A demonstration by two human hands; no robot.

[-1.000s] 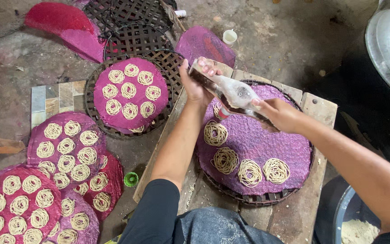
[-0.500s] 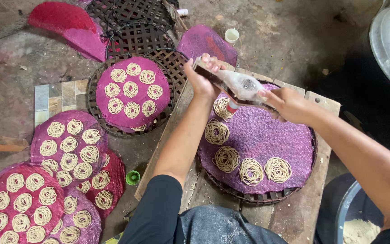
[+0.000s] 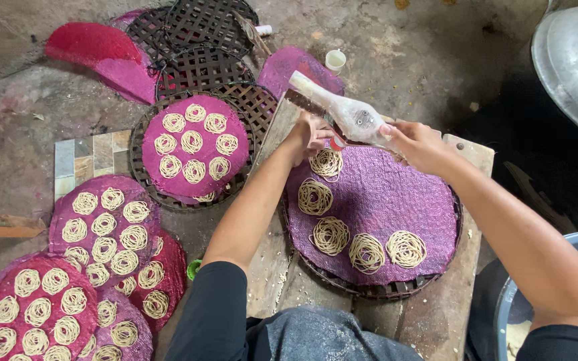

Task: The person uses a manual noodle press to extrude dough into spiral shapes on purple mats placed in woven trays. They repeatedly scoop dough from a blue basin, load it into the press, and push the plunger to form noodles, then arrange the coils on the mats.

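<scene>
Both my hands grip a wooden noodle press (image 3: 342, 115) wrapped in clear plastic, held over the far left of a purple round mat (image 3: 396, 200). My left hand (image 3: 308, 137) grasps its near end from below. My right hand (image 3: 417, 146) holds its other handle. Several coils of pale noodle strands lie on the mat; the newest coil (image 3: 327, 162) sits right under the press. The mat rests on a woven basket tray (image 3: 382, 290) set on a wooden bench (image 3: 446, 314).
To the left, a woven tray (image 3: 145, 180) bears a purple mat full of coils. More filled pink and purple mats (image 3: 102, 227) lie on the floor. Empty woven trays (image 3: 202, 30) are stacked at the back. A metal lid (image 3: 573, 63) and a blue tub (image 3: 503, 307) stand at right.
The press and both hands have shifted slightly back and left above the mat, and the coil under the press has grown fuller.
</scene>
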